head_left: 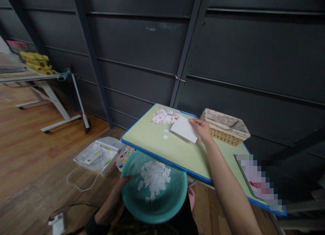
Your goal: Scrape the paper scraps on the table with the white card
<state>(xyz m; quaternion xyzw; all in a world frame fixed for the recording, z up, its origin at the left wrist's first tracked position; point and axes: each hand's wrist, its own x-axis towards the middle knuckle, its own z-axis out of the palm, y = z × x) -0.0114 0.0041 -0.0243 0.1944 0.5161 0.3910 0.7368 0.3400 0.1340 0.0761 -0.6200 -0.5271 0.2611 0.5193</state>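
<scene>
My right hand (pixel 201 128) is closed on the edge of a white card (pixel 185 129), which it holds tilted over the table. Just behind the card lies a heap of torn paper scraps (pixel 164 115), and two loose bits rest in front of it. Down at my lap, my left hand (pixel 123 183) grips the left rim of a teal plastic basin (pixel 154 219). White paper pieces (pixel 155 176) are piled inside that basin. The fingers of my left hand are partly hidden behind and over the rim.
The pale green table (pixel 142 137) has a blue edge. A cloth-lined wicker basket (pixel 225 128) stands at its back right; a blurred-out flat item (pixel 256 180) lies at the right. On the floor to the left are an open white box (pixel 98 157) with a cord and a power strip (pixel 58 224).
</scene>
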